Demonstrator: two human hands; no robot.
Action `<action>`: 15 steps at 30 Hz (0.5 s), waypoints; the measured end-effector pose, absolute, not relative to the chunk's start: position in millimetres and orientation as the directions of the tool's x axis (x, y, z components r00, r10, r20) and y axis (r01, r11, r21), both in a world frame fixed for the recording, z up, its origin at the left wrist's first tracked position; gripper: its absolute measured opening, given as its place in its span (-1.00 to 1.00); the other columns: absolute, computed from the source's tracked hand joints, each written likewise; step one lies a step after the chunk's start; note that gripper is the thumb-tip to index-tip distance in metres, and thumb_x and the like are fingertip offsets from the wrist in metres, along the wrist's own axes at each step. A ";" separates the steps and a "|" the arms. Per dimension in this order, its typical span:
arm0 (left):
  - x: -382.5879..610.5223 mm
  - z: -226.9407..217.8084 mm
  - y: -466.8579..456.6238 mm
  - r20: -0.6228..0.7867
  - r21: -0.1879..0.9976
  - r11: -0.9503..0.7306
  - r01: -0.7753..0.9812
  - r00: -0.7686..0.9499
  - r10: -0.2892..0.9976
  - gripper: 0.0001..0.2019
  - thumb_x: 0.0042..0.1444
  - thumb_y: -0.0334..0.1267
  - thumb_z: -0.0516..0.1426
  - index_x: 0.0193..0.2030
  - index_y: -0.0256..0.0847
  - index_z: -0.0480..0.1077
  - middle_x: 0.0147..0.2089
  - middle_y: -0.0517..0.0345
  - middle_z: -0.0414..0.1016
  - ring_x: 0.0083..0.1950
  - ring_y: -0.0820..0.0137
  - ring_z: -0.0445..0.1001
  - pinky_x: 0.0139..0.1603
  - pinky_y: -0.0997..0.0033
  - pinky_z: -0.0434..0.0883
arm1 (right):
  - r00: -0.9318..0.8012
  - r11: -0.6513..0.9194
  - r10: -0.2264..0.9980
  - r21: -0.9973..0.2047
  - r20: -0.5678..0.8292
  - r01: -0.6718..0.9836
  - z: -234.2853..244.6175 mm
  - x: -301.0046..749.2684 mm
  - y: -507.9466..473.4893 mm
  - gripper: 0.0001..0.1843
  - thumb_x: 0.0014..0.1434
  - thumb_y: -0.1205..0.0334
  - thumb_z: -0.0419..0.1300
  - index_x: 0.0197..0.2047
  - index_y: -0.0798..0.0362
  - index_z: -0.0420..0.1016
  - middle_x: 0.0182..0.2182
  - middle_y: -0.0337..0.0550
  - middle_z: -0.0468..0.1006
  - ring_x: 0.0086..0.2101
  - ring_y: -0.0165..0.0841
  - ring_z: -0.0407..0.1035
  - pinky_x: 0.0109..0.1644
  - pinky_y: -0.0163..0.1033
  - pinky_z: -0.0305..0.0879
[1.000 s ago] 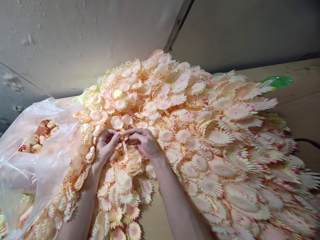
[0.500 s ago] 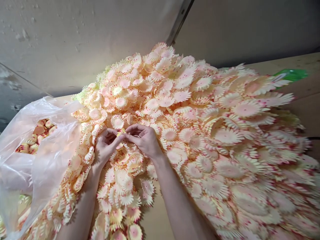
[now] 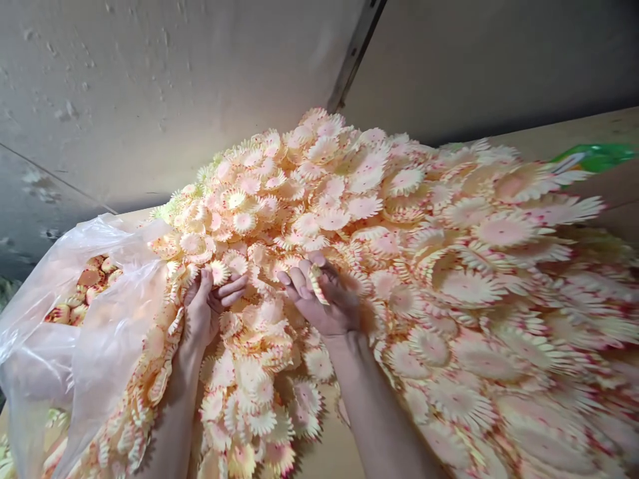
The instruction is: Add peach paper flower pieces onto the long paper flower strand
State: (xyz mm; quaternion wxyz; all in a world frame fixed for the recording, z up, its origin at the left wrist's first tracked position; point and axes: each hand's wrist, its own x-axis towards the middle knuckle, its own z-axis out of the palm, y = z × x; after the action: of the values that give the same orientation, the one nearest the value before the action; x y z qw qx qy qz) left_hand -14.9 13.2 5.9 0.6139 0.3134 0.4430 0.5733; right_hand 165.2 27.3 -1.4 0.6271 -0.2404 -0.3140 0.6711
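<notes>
A large heap of flat cream-and-pink fabric flower petals [image 3: 399, 219] covers the wooden table. My left hand [image 3: 202, 313] rests on the heap near its left side, thumb and fingers pinching a small petal piece [image 3: 218, 271]. My right hand [image 3: 322, 299] is palm up a little to the right, fingers curled around another petal piece [image 3: 316, 283]. The two hands are apart, with loose petals between them.
A clear plastic bag [image 3: 74, 319] holding more petals lies at the left. A green packet [image 3: 592, 156] shows at the far right on the table [image 3: 606, 193]. Grey walls rise behind the heap. A bare strip of table [image 3: 329, 449] shows between my forearms.
My hands were together at one spot on the heap; they have now separated, the right one moving right and turning palm up. The view shifted slightly downward.
</notes>
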 end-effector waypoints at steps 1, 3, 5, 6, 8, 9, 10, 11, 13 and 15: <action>-14.7 7.0 13.0 -0.172 0.895 0.137 -0.424 -0.045 0.984 -0.57 0.02 0.12 0.24 -0.22 -0.13 0.22 -0.29 0.06 0.59 -0.15 0.16 0.63 -0.12 0.16 0.56 | -0.092 -0.020 0.994 -0.731 0.059 -0.682 -1.2 166.0 27.8 -0.60 -0.27 0.00 0.53 -0.39 -0.13 0.47 -0.67 -0.42 0.18 -0.61 -0.48 0.10 -0.34 -0.21 0.30; -13.0 9.5 11.5 -0.159 0.902 0.147 -0.407 0.002 0.987 -0.63 0.05 0.02 0.25 -0.24 -0.15 0.21 -0.25 0.05 0.60 -0.13 0.17 0.63 -0.08 0.14 0.55 | -0.134 -0.080 0.991 -0.776 0.006 -0.625 0.6 164.5 28.7 -0.60 -0.26 0.04 0.52 -0.32 -0.13 0.54 -0.63 -0.39 0.29 -0.58 -0.46 0.17 -0.35 -0.21 0.30; -10.9 11.9 9.6 -0.160 0.904 0.152 -0.399 0.013 0.987 -0.67 0.05 -0.08 0.26 -0.28 -0.16 0.20 -0.23 0.07 0.60 -0.14 0.22 0.63 -0.10 0.19 0.55 | -0.203 -0.155 0.978 -0.813 -0.047 -0.561 2.9 160.1 29.1 -0.59 -0.23 0.12 0.52 -0.26 -0.09 0.58 -0.52 -0.30 0.47 -0.49 -0.43 0.32 -0.32 -0.24 0.34; -10.1 12.8 8.9 -0.165 0.906 0.153 -0.394 0.004 0.986 -0.70 0.04 -0.13 0.26 -0.30 -0.17 0.20 -0.23 0.09 0.59 -0.15 0.24 0.62 -0.13 0.24 0.55 | -0.225 -0.180 0.972 -0.822 -0.066 -0.540 3.8 157.7 29.1 -0.60 -0.22 0.15 0.51 -0.25 -0.07 0.59 -0.46 -0.26 0.53 -0.44 -0.42 0.37 -0.30 -0.25 0.36; -9.8 13.8 8.2 -0.167 0.916 0.148 -0.374 -0.018 0.986 -0.75 0.01 -0.22 0.24 -0.34 -0.18 0.21 -0.22 0.11 0.58 -0.15 0.28 0.60 -0.22 0.35 0.54 | -0.219 -0.190 0.972 -0.829 -0.084 -0.526 4.4 153.6 29.3 -0.65 -0.20 0.21 0.51 -0.27 -0.04 0.60 -0.38 -0.23 0.60 -0.38 -0.42 0.44 -0.25 -0.28 0.39; -10.2 13.9 8.2 -0.162 0.924 0.143 -0.355 -0.025 0.986 -0.78 -0.01 -0.27 0.23 -0.35 -0.18 0.21 -0.20 0.11 0.57 -0.15 0.30 0.59 -0.26 0.41 0.52 | -0.196 -0.179 0.977 -0.832 -0.086 -0.525 4.1 152.1 29.4 -0.66 -0.20 0.23 0.51 -0.29 -0.03 0.61 -0.39 -0.24 0.61 -0.38 -0.43 0.45 -0.25 -0.29 0.40; -10.7 13.9 8.2 -0.154 0.934 0.136 -0.330 -0.029 0.988 -0.80 -0.03 -0.31 0.21 -0.36 -0.18 0.22 -0.17 0.12 0.57 -0.14 0.32 0.57 -0.29 0.45 0.50 | -0.166 -0.162 0.982 -0.838 -0.087 -0.522 3.6 150.8 29.5 -0.68 -0.21 0.24 0.51 -0.32 -0.02 0.60 -0.40 -0.25 0.61 -0.39 -0.44 0.45 -0.25 -0.30 0.41; -11.3 13.8 8.1 -0.142 0.946 0.127 -0.298 -0.029 0.989 -0.82 -0.05 -0.33 0.20 -0.37 -0.18 0.23 -0.14 0.12 0.57 -0.13 0.33 0.56 -0.31 0.48 0.48 | -0.133 -0.143 0.987 -0.846 -0.086 -0.513 3.0 149.6 29.6 -0.68 -0.23 0.26 0.52 -0.34 -0.01 0.60 -0.42 -0.26 0.61 -0.40 -0.45 0.46 -0.25 -0.30 0.42; -12.1 13.9 7.8 -0.113 0.970 0.106 -0.218 -0.020 0.993 -0.87 -0.04 -0.32 0.19 -0.37 -0.18 0.28 -0.09 0.12 0.56 -0.12 0.34 0.52 -0.27 0.48 0.46 | -0.076 -0.108 0.994 -0.870 -0.081 -0.481 2.1 147.2 29.6 -0.68 -0.27 0.26 0.53 -0.39 0.01 0.58 -0.44 -0.26 0.61 -0.41 -0.43 0.47 -0.25 -0.27 0.45; -11.6 14.1 7.6 -0.083 0.986 0.085 -0.143 0.017 0.996 -0.87 0.01 -0.23 0.21 -0.39 -0.20 0.34 -0.07 0.11 0.54 -0.14 0.36 0.50 -0.17 0.45 0.45 | -0.037 -0.073 0.997 -0.893 -0.063 -0.445 1.6 145.0 29.3 -0.65 -0.32 0.25 0.55 -0.41 0.02 0.56 -0.45 -0.26 0.60 -0.42 -0.40 0.48 -0.25 -0.24 0.47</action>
State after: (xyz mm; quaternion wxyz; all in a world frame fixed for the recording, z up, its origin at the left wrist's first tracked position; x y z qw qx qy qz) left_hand -11.6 7.6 14.1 0.5582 0.4439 0.4805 0.5104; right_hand 145.0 29.3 1.6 0.5780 -0.3841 -0.3598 0.6237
